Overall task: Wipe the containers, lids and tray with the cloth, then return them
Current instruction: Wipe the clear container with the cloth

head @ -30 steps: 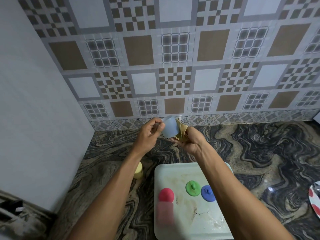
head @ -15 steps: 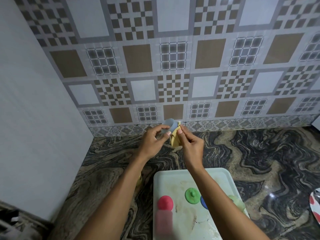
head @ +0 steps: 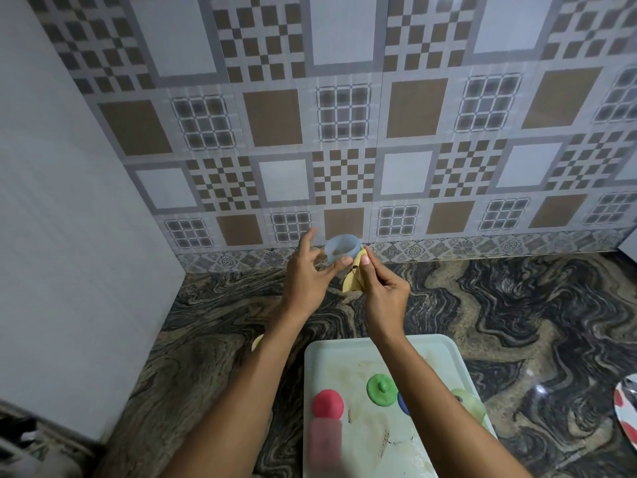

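Blue container [head: 341, 249] was seen in the head view, held above the countertop [head: 517, 305] near the tiled wall. It was pinched between the thumb and fingers of the left hand [head: 306, 281], with the forefinger lifted clear. The yellow cloth [head: 351, 282] was pinched in the curled fingers of the right hand [head: 384, 294] and pressed to the container's side. Since half a second before, the container had been turned slightly in the fingers, so its wiping was judged unfinished. The red lid [head: 328, 403], green lid [head: 381, 389] and stained tray [head: 344, 350] lay below. No writing could be read.
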